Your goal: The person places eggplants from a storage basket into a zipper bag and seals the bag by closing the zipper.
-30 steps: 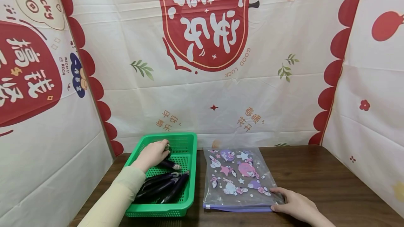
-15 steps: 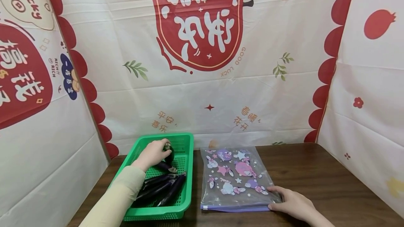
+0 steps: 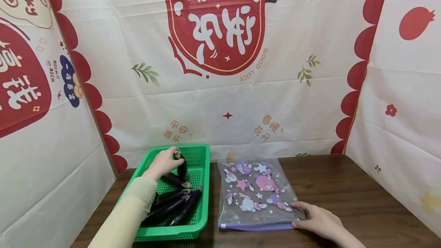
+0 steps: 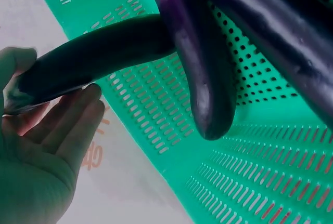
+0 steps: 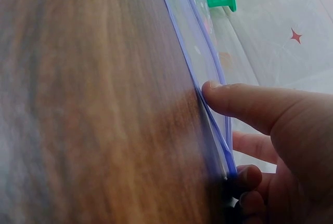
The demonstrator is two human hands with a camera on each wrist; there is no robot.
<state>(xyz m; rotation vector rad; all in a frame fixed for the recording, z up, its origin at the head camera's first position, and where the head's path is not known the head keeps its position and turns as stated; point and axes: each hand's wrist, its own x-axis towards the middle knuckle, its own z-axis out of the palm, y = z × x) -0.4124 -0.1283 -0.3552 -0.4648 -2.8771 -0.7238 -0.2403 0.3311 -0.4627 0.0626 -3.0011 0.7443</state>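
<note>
My left hand (image 3: 163,163) grips a dark purple eggplant (image 3: 183,167) by its stem end, over the back of the green plastic basket (image 3: 206,202). In the left wrist view this eggplant (image 4: 99,52) slants, its far end against another eggplant (image 4: 205,78). Several more eggplants (image 3: 169,208) lie in the basket. At the right, a clear zip bag (image 3: 237,213) with pink, purple and blue cartoon prints lies flat on the table. My right hand (image 3: 318,221) pinches its near right corner, with the thumb on the purple zip edge (image 5: 223,148) in the right wrist view.
The brown wooden table (image 3: 327,179) extends to the right of the bag. A printed white cloth (image 3: 293,106) hangs behind and along both sides. The basket's raised walls stand between the eggplants and the bag.
My left hand has lifted the stem end of the eggplant, which now shows more fully below the fingers. The right hand stays at the bag's corner. The head view has shifted slightly.
</note>
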